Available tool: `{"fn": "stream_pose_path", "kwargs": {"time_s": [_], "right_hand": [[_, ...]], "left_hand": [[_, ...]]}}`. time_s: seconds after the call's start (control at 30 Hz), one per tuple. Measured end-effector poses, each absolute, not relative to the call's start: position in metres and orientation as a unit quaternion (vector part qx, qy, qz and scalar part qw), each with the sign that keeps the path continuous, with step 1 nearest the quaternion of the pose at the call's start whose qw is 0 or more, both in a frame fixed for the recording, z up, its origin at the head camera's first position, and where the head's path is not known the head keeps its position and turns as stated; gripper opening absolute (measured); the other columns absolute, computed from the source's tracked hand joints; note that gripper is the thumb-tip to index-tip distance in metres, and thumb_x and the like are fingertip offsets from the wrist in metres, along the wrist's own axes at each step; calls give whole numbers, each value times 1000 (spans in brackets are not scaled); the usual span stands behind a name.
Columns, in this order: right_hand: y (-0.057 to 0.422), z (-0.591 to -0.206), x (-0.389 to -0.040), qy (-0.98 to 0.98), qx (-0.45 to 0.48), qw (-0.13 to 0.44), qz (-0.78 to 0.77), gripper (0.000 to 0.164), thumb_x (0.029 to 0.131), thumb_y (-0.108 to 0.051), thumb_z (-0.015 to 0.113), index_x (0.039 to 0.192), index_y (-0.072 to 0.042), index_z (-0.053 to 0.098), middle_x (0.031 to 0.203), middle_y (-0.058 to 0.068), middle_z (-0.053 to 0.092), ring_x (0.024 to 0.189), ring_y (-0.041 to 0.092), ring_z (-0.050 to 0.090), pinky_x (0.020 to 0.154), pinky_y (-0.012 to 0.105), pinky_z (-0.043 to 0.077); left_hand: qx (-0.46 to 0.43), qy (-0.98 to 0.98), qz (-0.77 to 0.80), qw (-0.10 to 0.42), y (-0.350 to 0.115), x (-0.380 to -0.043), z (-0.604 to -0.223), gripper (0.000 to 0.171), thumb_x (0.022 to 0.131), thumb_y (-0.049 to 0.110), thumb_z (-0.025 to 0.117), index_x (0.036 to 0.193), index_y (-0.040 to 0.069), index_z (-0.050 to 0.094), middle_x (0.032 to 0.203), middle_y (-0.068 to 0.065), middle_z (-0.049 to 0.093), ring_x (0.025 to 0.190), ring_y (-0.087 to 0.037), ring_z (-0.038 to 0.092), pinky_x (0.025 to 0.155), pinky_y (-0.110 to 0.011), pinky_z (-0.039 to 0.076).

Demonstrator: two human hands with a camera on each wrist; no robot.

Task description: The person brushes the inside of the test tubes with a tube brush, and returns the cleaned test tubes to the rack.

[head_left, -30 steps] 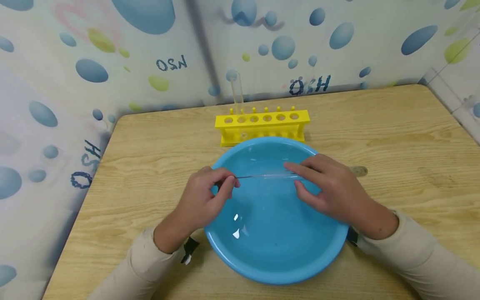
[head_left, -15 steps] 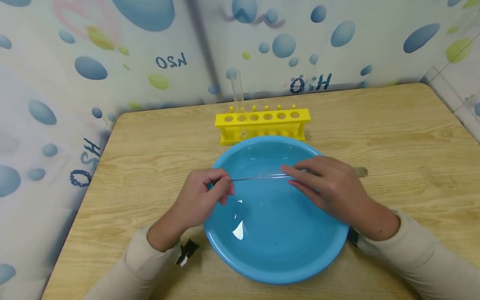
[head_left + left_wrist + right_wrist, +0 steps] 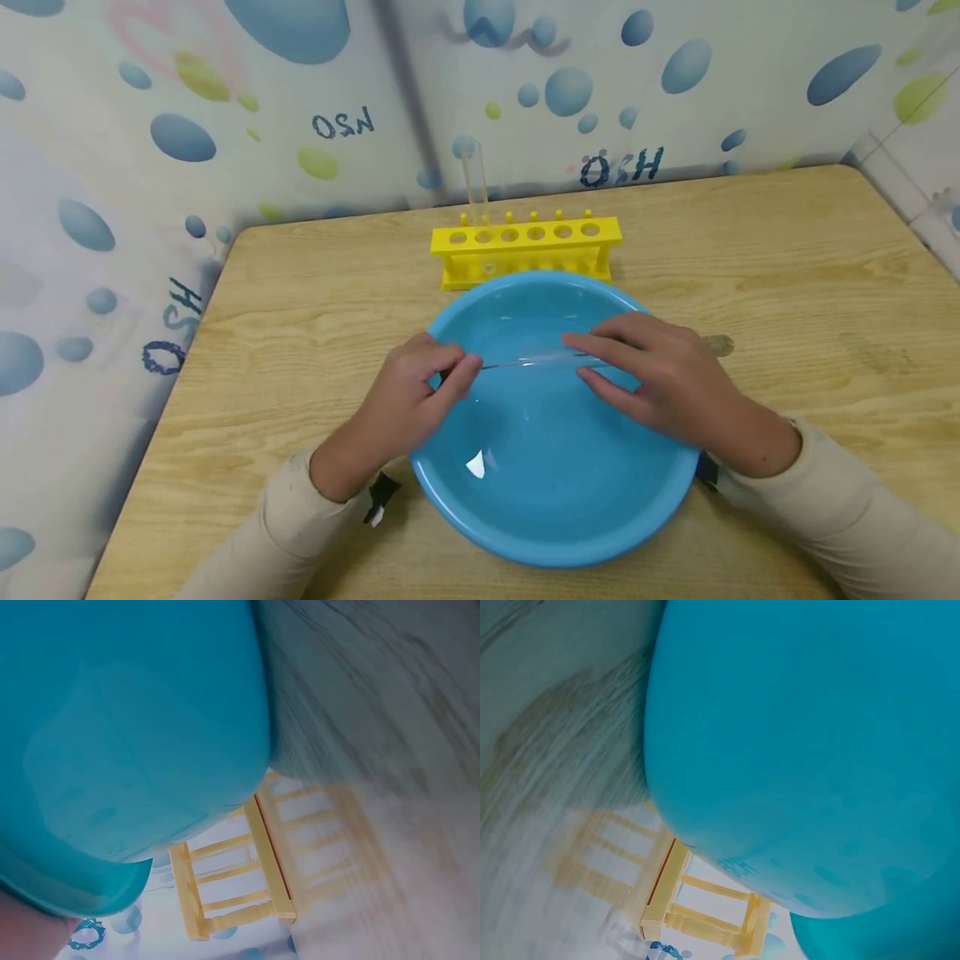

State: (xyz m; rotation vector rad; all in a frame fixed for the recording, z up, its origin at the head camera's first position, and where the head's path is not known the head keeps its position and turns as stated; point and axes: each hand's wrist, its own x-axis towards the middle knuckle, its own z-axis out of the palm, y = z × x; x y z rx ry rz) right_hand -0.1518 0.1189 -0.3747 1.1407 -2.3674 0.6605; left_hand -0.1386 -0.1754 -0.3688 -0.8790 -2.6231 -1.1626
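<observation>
Above the blue basin (image 3: pixel 555 557), my left hand (image 3: pixel 408 402) pinches the thin twisted-wire handle of a test tube brush (image 3: pixel 498 365) between thumb and index finger. The brush runs rightward into a clear test tube (image 3: pixel 546 359) lying roughly level. My right hand (image 3: pixel 667 379) holds that tube between thumb and fingers, covering its right end. Water with bright reflections shows inside the basin. Both wrist views look mostly at the basin's outer wall; only a blurred bit of the left hand appears at the lower left of its view.
Behind the basin stands a yellow test tube rack (image 3: pixel 525 243), with another clear test tube (image 3: pixel 476 183) upright in it near the left end. The wooden table (image 3: pixel 315 317) meets a wall (image 3: pixel 405 75) printed with blue and green drops at the back and left.
My left hand drew the brush handle leftward, then came back right, so less wire shows between hand and tube. My right hand stays nearly in place, its thumb and fingers shifting slightly on the tube.
</observation>
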Motion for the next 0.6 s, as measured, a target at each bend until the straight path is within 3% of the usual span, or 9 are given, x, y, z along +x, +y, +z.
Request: {"fn": "stream_pose_path", "kwargs": {"time_s": [0.17,0.37,0.6], "right_hand": [[119,-375,-151,-873,392,200,211,63,101,-61,34,124,-16,71,92,3,69,77,14,65,62,31,58],[118,-374,-151,-883,388,188,188,67,100,-64,29,120,-18,74,77,-1,68,60,7,57,53,21,48],[118,-373,-151,-889,377,179,188,69,99,-66,29,115,-18,75,75,-2,68,56,5,53,50,17,42]], "left_hand": [[-302,-864,-398,61,-176,-140,-369,31,95,9,66,65,15,61,59,5,56,66,-8,45,58,-27,43],[-318,-864,-387,55,-176,-141,-370,20,95,10,67,76,13,70,64,2,64,66,-7,48,60,-26,47],[-323,-864,-383,45,-175,-141,-371,11,96,11,67,86,11,73,68,6,64,70,-6,52,63,-22,50]]}}
